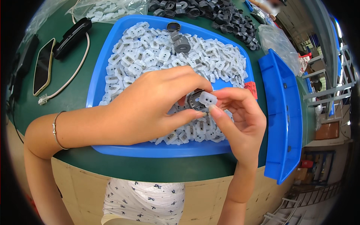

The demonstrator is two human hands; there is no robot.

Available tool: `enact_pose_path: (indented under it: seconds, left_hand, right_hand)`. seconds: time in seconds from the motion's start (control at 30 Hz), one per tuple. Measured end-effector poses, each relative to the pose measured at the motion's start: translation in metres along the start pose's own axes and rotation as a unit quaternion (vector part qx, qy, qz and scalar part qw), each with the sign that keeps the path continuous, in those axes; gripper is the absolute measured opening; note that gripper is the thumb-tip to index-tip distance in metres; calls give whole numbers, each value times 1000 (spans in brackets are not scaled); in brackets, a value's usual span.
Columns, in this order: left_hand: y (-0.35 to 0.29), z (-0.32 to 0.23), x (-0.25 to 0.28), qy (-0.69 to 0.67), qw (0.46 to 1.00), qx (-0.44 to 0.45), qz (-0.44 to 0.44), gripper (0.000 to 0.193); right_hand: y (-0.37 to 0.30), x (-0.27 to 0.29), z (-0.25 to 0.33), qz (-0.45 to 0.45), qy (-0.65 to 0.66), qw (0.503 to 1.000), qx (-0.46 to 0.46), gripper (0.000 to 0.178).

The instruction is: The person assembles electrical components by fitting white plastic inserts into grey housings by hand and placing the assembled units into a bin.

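Note:
Over a blue tray (123, 149) heaped with small white plastic pieces (150, 48), my two hands meet. My left hand (165, 93) is closed around a dark grey round plastic housing (193, 102), its open side partly showing between thumb and fingers. Between thumb and fingertips, my right hand (240, 116) pinches a white plastic piece with two dark holes (207, 99). That piece sits at the housing's right edge; whether it is seated inside cannot be told. Farther back, a few grey housings (182, 44) lie on the white pieces.
Many dark grey parts (225, 22) are piled behind the tray. A long blue bin (277, 120) stands at the right, near a small red block (250, 90). On the left lie a phone (44, 67), a black device (73, 37) and a white cable (80, 63). Clear bags (108, 9) lie behind.

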State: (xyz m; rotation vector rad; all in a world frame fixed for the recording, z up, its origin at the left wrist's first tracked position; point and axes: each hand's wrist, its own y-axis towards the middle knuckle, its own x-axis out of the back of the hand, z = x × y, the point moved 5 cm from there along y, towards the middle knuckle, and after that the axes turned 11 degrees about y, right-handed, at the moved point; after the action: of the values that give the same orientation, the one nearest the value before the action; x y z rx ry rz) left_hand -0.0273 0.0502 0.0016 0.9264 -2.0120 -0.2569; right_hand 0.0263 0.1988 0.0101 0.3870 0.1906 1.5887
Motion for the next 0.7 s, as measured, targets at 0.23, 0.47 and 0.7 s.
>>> enact_pose_path:
  seconds: [0.23, 0.47, 0.7]
  left_hand:
    - [-3, 3, -1, 39, 998, 37, 37, 38]
    - [0, 0, -2, 75, 997, 10, 16, 42]
    - [0, -1, 0, 61, 998, -17, -3, 45]
  right_hand:
    - [0, -5, -6, -14, -43, 999, -13, 19]
    - [0, -2, -6, -20, -96, 995, 16, 13]
    - [-4, 3, -8, -54, -5, 993, -103, 11]
